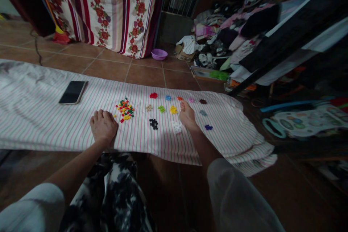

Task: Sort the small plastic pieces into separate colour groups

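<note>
My right hand (187,115) is closed in a pinch, its fingertips right beside a small pile of orange pieces (179,98); whatever it holds is hidden. Palm down on the striped cloth, my left hand (103,126) rests with its fingers bent a little and slightly apart. Just right of it lies a mixed heap of tiny coloured pieces (125,110). Single-colour piles spread around my right hand, among them yellow (173,110), white (177,127), pink (191,99), blue (168,98), green (161,109), red (153,95) and black (153,124).
A phone (73,92) lies at the left on the striped cloth (49,123). More piles are brown (202,101), grey (203,112), dark blue (208,127) and beige (149,107). Beyond stand a purple basin (159,54), a flowered curtain (114,11) and heaped clothes (225,32).
</note>
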A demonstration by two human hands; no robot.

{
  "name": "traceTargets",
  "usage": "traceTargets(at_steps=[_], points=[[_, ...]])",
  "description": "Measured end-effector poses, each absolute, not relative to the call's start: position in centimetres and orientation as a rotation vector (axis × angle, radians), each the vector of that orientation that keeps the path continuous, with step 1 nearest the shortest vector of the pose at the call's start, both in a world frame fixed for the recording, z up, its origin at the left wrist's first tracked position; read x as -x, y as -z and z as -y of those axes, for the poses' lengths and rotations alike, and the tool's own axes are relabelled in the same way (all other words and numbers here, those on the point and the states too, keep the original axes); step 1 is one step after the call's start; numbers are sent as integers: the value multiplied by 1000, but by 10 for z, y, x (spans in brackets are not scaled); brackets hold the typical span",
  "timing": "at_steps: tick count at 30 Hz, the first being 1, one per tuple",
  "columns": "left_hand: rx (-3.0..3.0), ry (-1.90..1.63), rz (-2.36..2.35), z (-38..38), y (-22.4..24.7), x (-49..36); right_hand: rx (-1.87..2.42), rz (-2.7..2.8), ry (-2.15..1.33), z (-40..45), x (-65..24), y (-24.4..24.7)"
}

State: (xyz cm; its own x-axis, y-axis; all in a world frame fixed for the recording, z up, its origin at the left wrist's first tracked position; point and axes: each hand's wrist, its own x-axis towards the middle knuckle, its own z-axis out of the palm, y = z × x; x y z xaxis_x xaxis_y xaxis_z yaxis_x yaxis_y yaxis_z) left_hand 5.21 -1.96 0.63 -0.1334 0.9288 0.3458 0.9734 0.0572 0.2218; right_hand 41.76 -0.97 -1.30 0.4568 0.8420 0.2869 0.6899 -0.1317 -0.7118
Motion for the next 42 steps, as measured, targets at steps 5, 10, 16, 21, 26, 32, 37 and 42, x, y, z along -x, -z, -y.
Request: traceTargets(at_steps=[5,10,16,21,26,32,37,42], points=[[1987,636,2205,20,-5,-52,1852,1401,-178,12,-414,4],[1990,648,2200,19,-4,-51,1892,1613,-126,8,-405,-8],[1999,638,2195,19,-4,-51,1939,1810,-149,1,-396,-8],[1990,625,2209,19,-5,-52,1921,1919,-155,3,-397,-6],[1985,632,2206,18,-3,-52,1880,1963,-144,6,-400,-4],[1979,626,2198,17,-1,-51,1830,1957,-127,9,-400,-4],[1995,638,2204,18,-2,-51,1826,1960,-101,10,-400,-4],[1998,635,2198,18,-4,-51,1849,1965,-95,10,-399,-3]])
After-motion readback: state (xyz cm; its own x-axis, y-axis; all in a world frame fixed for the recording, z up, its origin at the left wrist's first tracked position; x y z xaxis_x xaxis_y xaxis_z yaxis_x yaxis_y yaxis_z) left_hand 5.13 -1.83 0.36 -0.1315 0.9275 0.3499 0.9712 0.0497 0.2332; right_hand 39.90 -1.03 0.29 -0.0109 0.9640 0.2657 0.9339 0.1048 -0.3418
